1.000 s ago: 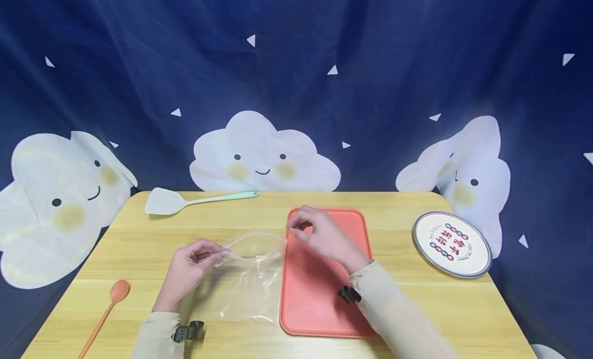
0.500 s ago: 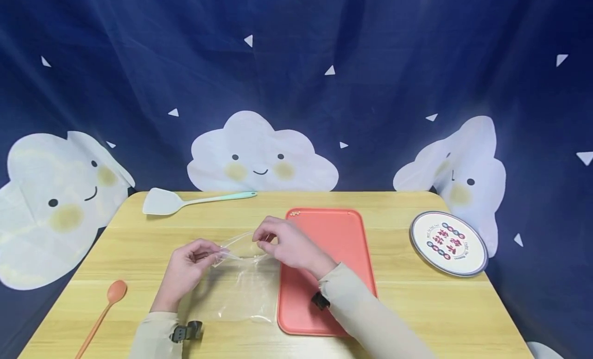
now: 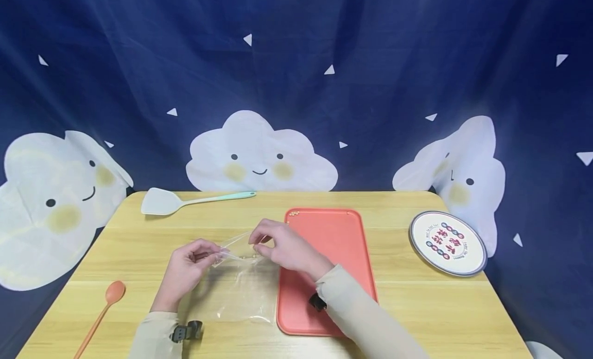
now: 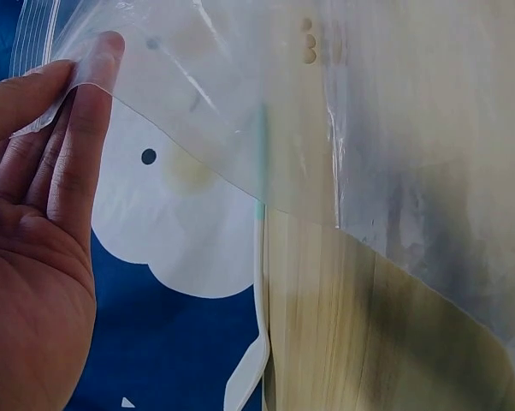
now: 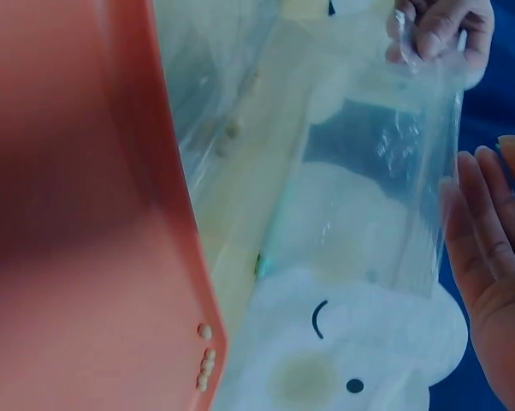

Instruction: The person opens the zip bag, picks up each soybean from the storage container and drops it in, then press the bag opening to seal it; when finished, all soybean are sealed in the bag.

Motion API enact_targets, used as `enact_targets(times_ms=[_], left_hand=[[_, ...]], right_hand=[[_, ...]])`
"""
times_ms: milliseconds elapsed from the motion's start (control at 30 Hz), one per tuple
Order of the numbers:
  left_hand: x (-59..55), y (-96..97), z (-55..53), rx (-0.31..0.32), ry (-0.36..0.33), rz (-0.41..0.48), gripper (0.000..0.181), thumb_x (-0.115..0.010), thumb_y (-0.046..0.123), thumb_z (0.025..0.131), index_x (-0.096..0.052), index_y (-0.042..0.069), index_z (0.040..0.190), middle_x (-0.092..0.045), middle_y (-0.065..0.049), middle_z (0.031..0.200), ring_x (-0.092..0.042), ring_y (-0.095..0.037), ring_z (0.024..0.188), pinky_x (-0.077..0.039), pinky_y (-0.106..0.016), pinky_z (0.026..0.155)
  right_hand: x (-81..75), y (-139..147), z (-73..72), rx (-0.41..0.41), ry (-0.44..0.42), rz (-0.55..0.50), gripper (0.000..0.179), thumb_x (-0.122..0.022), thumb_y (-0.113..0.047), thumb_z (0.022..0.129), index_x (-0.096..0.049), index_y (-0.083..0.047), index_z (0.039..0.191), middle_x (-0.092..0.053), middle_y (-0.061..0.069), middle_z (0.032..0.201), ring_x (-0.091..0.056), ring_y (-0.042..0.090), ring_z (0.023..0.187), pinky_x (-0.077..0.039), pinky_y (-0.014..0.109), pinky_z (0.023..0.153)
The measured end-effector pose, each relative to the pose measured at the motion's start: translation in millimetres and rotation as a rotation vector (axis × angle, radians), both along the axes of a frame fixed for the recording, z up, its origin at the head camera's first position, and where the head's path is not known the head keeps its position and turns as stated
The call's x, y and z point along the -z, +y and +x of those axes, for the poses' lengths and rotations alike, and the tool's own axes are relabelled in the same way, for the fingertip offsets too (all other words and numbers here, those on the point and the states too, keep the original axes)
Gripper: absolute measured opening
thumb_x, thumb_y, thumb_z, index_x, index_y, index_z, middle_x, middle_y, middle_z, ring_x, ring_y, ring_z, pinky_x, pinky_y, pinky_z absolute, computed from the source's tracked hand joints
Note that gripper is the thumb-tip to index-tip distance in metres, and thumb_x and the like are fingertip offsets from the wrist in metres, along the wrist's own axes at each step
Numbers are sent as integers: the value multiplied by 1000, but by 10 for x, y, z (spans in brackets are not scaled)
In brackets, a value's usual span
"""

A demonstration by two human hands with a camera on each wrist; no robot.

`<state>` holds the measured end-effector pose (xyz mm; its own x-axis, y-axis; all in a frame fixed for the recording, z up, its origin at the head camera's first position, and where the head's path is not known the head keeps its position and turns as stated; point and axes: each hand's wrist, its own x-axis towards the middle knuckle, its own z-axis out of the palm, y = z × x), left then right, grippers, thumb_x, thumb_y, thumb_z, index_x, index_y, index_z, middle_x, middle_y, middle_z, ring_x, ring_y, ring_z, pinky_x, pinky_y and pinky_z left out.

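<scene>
My left hand pinches the rim of a clear zip-top plastic bag between thumb and fingertips. The bag's mouth gapes, and its lower part spreads toward the table's front. Over the far right side of that mouth is my right hand, palm down. In the right wrist view its fingers are extended beside the plastic, thumb apart from them, with nothing seen between. A few pale round beans show through the plastic. More beans lie in the far left corner of the coral tray.
A white spatula with a mint handle lies along the table's back edge. To the left is an orange spoon, and at right a round patterned plate. A blue curtain with clouds hangs behind the table.
My right hand has moved left from over the tray to the bag's mouth. Beans now show at the bag's opening under its fingers. The left hand keeps its pinch on the rim.
</scene>
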<state>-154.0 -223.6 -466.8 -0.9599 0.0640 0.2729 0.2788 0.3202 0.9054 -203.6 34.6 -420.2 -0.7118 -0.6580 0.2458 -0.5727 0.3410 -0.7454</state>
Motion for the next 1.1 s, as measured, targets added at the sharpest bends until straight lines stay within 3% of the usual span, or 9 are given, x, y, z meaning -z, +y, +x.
enact_targets(times_ms=[233, 433, 600, 767, 933, 1100], left_hand=[[7, 20, -14, -1, 17, -7, 15, -70, -14, 82, -68, -1, 89, -73, -13, 88, -71, -13, 77, -58, -27, 68], [7, 18, -12, -6, 11, -4, 15, -71, -14, 81, -68, -1, 89, -73, -13, 88, -70, -12, 77, -58, -26, 68], [6, 15, 2, 3, 6, -11, 16, -69, -15, 81, -68, -1, 89, -73, -13, 89, -71, -13, 78, -58, -26, 69], [5, 17, 7, -4, 6, -11, 17, -69, -16, 81, -68, -1, 89, -73, -14, 89, -71, -14, 78, -58, -26, 69], [3, 19, 10, -12, 14, -15, 17, -69, -17, 81, -68, -2, 89, -72, -15, 89, -70, -13, 78, -58, -25, 69], [-4, 18, 9, -10, 18, -17, 17, -69, -16, 81, -68, -2, 89, -72, -15, 89, -70, -13, 77, -58, -26, 69]], right_hand=[[29, 275, -169, 147, -21, -204, 14, -69, -5, 89, -71, -14, 100, -64, -10, 99, -60, 15, 100, -49, 35, 91], [251, 473, -458, 273, -111, -287, 17, -68, 2, 86, -71, -5, 101, -66, 0, 99, -63, 21, 98, -50, 43, 92], [489, 576, -642, 337, -179, -157, 17, -69, 4, 86, -70, -1, 102, -66, 4, 102, -64, 23, 96, -53, 37, 86], [638, 559, -778, 313, -197, 78, 19, -69, 2, 87, -71, -3, 105, -65, 3, 104, -64, 19, 95, -53, 31, 85], [705, 477, -902, 284, -134, 265, 20, -70, 1, 86, -72, -8, 105, -64, 0, 97, -62, 16, 93, -51, 30, 86], [740, 427, -972, 268, -95, 343, 19, -72, 0, 86, -73, -10, 102, -62, -2, 92, -61, 15, 90, -50, 29, 83]])
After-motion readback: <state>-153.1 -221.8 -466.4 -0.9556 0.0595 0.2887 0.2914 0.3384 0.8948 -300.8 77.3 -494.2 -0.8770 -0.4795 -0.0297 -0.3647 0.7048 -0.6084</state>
